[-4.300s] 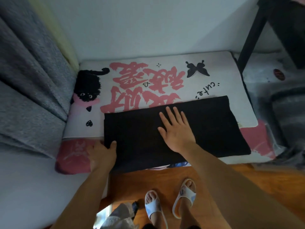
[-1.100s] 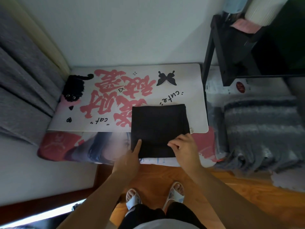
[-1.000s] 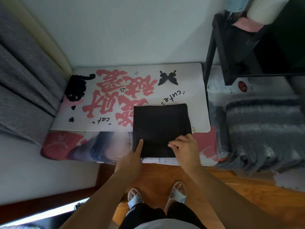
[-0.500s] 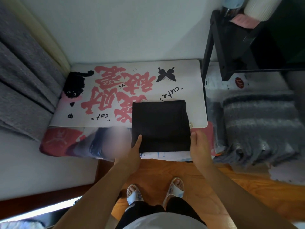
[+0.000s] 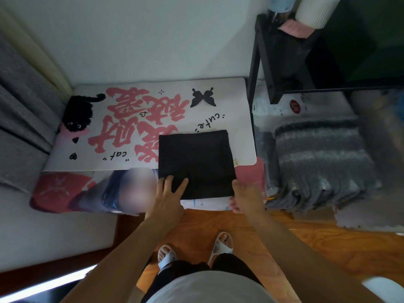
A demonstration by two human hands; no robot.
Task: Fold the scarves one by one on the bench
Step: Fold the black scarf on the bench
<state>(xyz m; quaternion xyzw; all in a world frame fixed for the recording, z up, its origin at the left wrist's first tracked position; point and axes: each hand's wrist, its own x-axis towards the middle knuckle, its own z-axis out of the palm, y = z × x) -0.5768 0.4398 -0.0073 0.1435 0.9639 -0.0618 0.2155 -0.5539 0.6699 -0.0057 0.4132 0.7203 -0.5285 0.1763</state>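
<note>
Squaring up the folded black scarf (image 5: 195, 164) on the tabletop (image 5: 242, 127).
Left hand (image 5: 168, 193) lies flat, fingers spread on the near-left corner; right hand (image 5: 244, 196) grips the near-right corner. Best tug edges flush, then press flat.

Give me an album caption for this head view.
Both hands, left hand and right hand, square a folded black scarf on the printed bench.

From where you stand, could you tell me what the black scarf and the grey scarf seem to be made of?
Black scarf: looks like a fine, matte knit or woven cloth; it folds flat with crisp edges. Grey scarf: seemingly fuzzy wool or acrylic; striped, fluffy nap, fringe at its near end.
</note>
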